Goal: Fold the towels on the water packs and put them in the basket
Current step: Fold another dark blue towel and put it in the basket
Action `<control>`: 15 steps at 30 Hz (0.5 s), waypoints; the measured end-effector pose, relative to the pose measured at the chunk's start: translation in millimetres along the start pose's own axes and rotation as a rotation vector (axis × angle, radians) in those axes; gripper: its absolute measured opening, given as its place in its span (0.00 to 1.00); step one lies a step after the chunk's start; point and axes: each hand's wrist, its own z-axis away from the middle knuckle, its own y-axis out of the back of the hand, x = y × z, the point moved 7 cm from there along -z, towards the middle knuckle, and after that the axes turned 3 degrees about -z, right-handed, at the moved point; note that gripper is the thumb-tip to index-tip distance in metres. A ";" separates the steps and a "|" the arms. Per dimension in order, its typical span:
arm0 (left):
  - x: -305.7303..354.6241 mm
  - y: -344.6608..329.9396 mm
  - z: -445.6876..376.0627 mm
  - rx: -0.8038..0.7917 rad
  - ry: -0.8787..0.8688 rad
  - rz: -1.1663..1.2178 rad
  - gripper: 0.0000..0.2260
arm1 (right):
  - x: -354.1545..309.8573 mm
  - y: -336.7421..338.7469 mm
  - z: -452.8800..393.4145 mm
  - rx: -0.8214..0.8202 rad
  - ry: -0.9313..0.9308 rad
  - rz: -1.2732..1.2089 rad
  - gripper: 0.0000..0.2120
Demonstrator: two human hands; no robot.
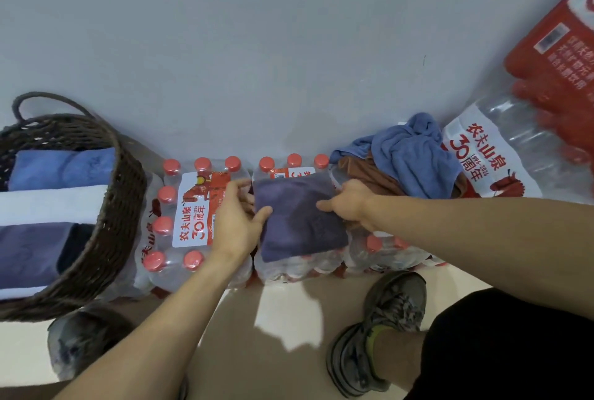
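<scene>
A folded dark grey-purple towel (299,223) lies flat on the middle water pack (289,266). My left hand (236,219) grips its left edge, thumb on top and fingers underneath. My right hand (348,207) grips its right edge in the same way. To the right, a crumpled blue towel (408,155) lies over a brown towel (366,174) on another pack. At the left stands a dark wicker basket (122,207) holding folded blue, white and dark towels.
A water pack with red caps (189,216) sits between the basket and the towel. Larger packs (514,142) are stacked at the right against the grey wall. My shoes (379,329) stand on the beige floor just in front of the packs.
</scene>
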 end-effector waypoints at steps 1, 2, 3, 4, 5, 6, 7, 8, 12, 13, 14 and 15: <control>0.7 3.8 0.7 0.043 -0.019 -0.021 0.29 | -1.5 1.5 -1.6 0.034 0.020 0.062 0.21; 1.9 6.3 2.2 0.075 -0.039 -0.083 0.32 | -1.9 4.0 -2.3 0.085 0.036 0.150 0.23; 4.8 8.3 4.6 0.101 -0.078 -0.169 0.33 | -3.3 8.2 -1.4 0.151 0.054 0.234 0.24; 11.3 8.4 8.6 0.122 -0.153 -0.254 0.30 | -7.8 13.6 1.9 0.217 0.089 0.280 0.24; 20.1 6.3 14.4 0.130 -0.260 -0.305 0.26 | -14.9 17.0 5.0 0.251 0.162 0.286 0.20; 27.6 1.4 21.4 0.115 -0.369 -0.312 0.20 | -23.3 16.7 7.7 0.225 0.250 0.270 0.13; 32.7 -4.7 28.9 0.082 -0.458 -0.295 0.14 | -31.4 12.1 10.7 0.128 0.337 0.254 0.08; 33.7 -11.7 35.8 0.029 -0.510 -0.282 0.08 | -36.8 2.9 15.5 -0.026 0.395 0.266 0.06; 16.9 -28.5 52.1 -0.092 -0.540 -0.299 0.14 | -28.5 -29.6 30.5 -0.417 0.532 0.642 0.25; 13.4 -30.0 55.0 -0.110 -0.572 -0.307 0.17 | -26.6 -31.5 30.6 -0.413 0.566 0.705 0.30; 10.1 -31.2 57.9 -0.141 -0.601 -0.324 0.21 | -26.1 -31.6 30.8 -0.394 0.602 0.743 0.34; 6.7 -31.9 59.3 -0.174 -0.628 -0.343 0.25 | -26.7 -30.2 31.2 -0.369 0.638 0.767 0.36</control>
